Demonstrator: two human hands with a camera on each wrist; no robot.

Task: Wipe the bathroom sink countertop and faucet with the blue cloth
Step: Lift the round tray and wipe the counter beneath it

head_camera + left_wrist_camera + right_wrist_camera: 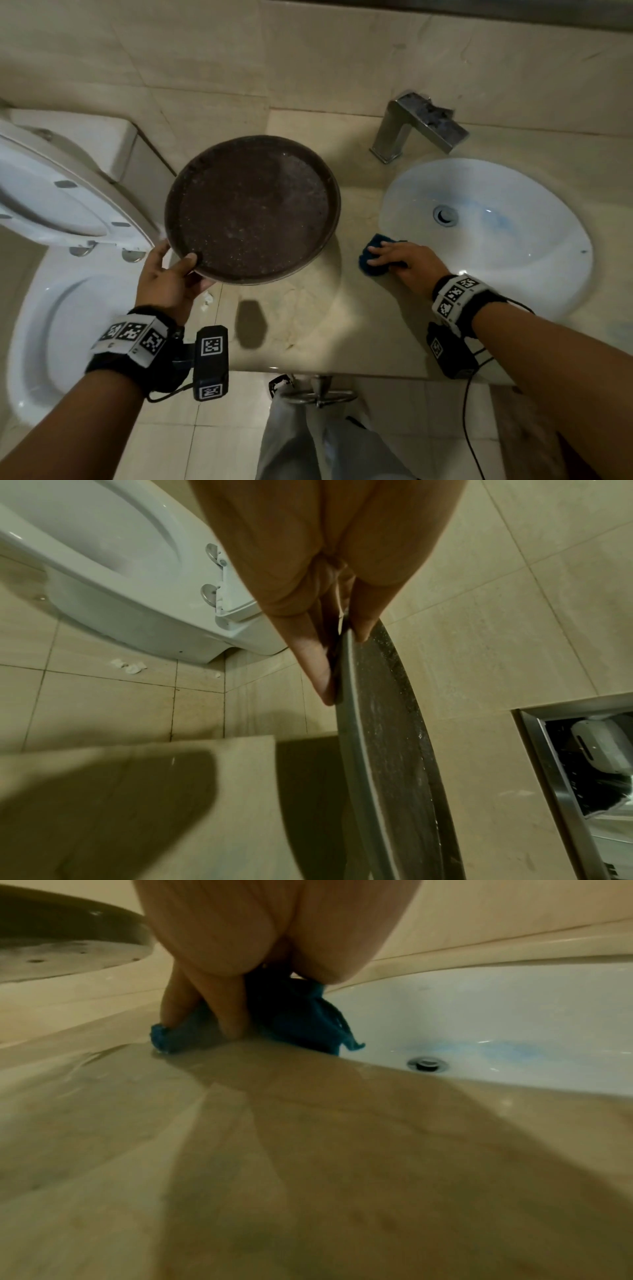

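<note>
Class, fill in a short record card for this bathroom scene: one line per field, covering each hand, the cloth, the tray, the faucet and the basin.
left hand: grips the rim of the round dark tray, lifted clear of the countertop
right hand: presses the blue cloth flat onto the countertop
cloth position: beside the basin, at its left rim
faucet: metal, behind the basin, untouched
basin: white, blue streaks near the drain
beyond the counter: toilet, lid raised

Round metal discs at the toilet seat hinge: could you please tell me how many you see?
2: the round metal discs sit side by side at the toilet's rear, one nearer the bowl, one nearer the tank.
</note>
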